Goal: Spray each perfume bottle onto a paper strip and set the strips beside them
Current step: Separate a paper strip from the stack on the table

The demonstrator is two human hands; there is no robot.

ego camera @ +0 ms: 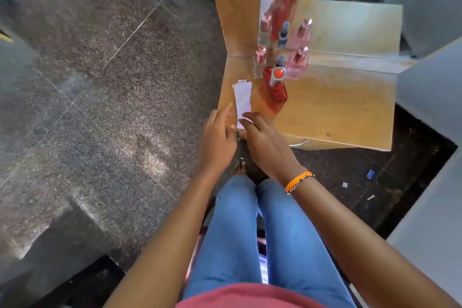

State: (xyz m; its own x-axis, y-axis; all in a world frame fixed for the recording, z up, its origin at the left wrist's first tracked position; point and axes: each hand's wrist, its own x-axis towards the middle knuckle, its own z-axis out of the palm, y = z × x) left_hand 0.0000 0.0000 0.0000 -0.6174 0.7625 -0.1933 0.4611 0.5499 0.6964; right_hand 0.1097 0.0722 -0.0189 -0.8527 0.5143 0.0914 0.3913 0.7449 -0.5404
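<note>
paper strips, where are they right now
In the head view, the paper strips lie stacked at the near left corner of the wooden table, just left of the tall red bottle, with both hands' fingers at their near end.

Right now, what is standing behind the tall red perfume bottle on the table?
Behind the tall red bottle stand three smaller bottles: a clear one with a pink cap, a dark-capped one and a pink one. Behind them is a mirror. The red bottle hides the dark-capped one's base.

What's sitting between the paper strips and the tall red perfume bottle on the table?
Nothing: in the head view, only bare wooden table separates the paper strips from the red bottle.
</note>
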